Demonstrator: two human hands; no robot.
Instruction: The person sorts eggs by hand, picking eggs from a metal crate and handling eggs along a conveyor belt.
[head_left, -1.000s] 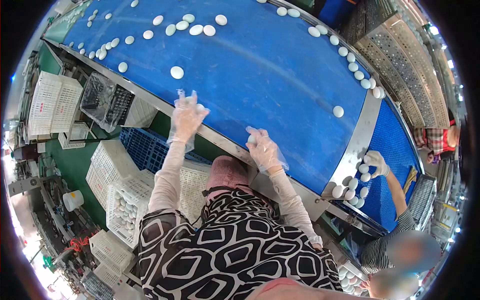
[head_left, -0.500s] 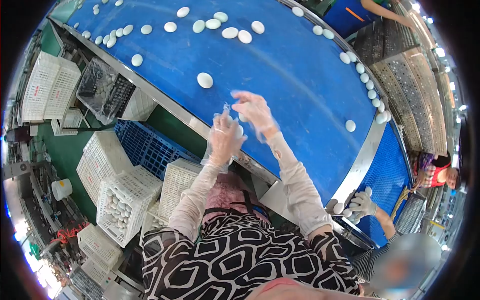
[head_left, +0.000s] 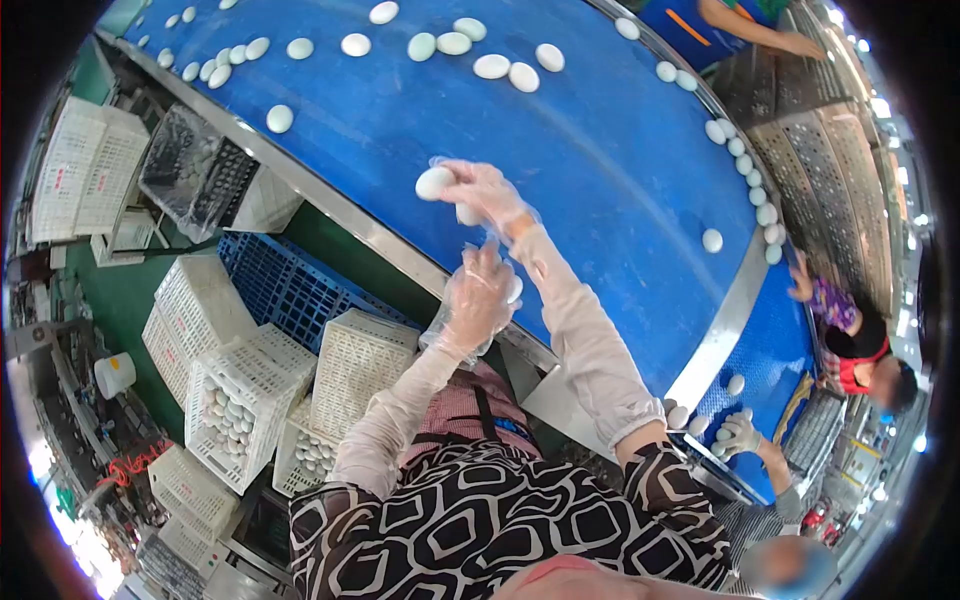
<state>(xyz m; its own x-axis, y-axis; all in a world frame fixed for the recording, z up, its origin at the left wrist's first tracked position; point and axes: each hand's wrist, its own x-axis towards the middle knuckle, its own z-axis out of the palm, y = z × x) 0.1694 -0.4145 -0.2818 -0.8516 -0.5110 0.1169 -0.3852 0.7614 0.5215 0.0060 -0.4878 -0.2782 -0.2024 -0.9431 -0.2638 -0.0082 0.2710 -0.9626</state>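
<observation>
My right hand (head_left: 488,194), in a thin clear plastic glove, reaches over the blue conveyor belt (head_left: 600,180) with its fingertips around a white egg (head_left: 434,183). A second egg (head_left: 467,213) shows beneath its palm. Nearer to me, my left hand (head_left: 478,298), also in a clear glove, is curled above the belt's metal edge. An egg (head_left: 514,290) peeks out at its right side, partly hidden by the fingers. Farther up the belt lie several loose eggs, among them a pale greenish one (head_left: 421,47).
White plastic crates, one holding eggs (head_left: 228,420), stand left below the belt beside a blue crate (head_left: 300,290). Eggs line the belt's far rim (head_left: 740,150). At right, a co-worker's gloved hand (head_left: 740,436) handles eggs; another person's arm (head_left: 765,35) is at upper right.
My right hand has moved left and closed on an egg that lay on the belt. My left hand has shifted slightly right and down. Most far eggs appear somewhat farther right.
</observation>
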